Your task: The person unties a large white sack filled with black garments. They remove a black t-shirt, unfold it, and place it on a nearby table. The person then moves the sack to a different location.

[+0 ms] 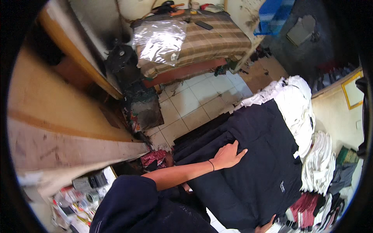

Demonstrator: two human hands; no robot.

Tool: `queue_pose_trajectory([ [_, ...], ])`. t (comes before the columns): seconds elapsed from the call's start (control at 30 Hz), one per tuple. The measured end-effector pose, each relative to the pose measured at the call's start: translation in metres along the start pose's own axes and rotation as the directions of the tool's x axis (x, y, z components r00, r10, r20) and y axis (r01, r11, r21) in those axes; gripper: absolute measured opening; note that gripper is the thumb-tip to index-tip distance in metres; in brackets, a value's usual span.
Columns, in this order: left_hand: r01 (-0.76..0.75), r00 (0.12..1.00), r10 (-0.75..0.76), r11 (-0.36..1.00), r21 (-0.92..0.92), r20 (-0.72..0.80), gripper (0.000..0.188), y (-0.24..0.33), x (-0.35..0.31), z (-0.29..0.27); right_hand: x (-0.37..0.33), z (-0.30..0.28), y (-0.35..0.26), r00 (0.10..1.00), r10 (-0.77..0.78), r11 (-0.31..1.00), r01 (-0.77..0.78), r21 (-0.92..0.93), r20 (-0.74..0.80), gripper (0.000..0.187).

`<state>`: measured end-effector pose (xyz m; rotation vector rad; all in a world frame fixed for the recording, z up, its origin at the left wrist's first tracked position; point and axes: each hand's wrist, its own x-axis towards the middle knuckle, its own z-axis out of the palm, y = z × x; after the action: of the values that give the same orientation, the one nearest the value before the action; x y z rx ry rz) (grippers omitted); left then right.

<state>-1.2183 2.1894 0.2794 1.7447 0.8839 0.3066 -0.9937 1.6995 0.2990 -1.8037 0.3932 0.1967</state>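
Observation:
A black shirt [252, 174] with a small pale print lies spread on top of a pile of folded dark clothes [202, 134]. My left hand [229, 155] rests on the shirt's upper part, palm down, fingers apart, with a thin dark band at the wrist. At the shirt's near right edge, low in the picture, my right hand [265, 226] holds the cloth, its other fingers partly hidden by the fabric. White clothes [293, 110] are heaped against the far right side of the dark pile.
Beyond the tiled floor [190, 101] stands a low bed [217, 39] with a checked cover, clear plastic bags [161, 40] and a phone [204, 25] on it. More folded clothes [305, 207] lie at right. A wooden panel [66, 112] rises at left, above cluttered small items [83, 202].

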Motion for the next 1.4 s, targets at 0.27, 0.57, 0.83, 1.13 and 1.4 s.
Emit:
queue_pose_trajectory([
  [0.27,0.051,0.993,-0.045,0.998,-0.046,0.106,0.063,0.001,0.008,0.0,0.044,-0.018,0.023,0.99,0.055,0.998,-0.051,0.032,-0.133,0.095],
  [0.57,-0.162,0.962,0.243,0.874,-0.459,0.122,0.064,0.096,0.064,-0.091,-0.079,0.029,-0.162,0.941,-0.293,0.903,0.331,0.276,-0.169,0.06],
  [0.83,0.345,0.837,0.138,0.617,-0.707,0.529,0.032,0.202,0.268,-0.248,-0.128,0.008,-0.266,0.902,-0.419,0.725,0.403,0.558,-0.106,0.04],
  [1.13,0.076,0.853,0.299,0.74,-0.668,0.428,0.045,0.22,0.379,-0.345,-0.213,0.226,-0.298,0.876,-0.302,0.735,0.464,0.493,-0.375,0.047],
  [1.4,0.194,0.91,0.015,0.867,-0.459,0.414,0.086,0.163,0.359,-0.376,-0.303,0.35,-0.269,0.872,-0.02,0.772,0.324,0.547,-0.489,0.046],
])
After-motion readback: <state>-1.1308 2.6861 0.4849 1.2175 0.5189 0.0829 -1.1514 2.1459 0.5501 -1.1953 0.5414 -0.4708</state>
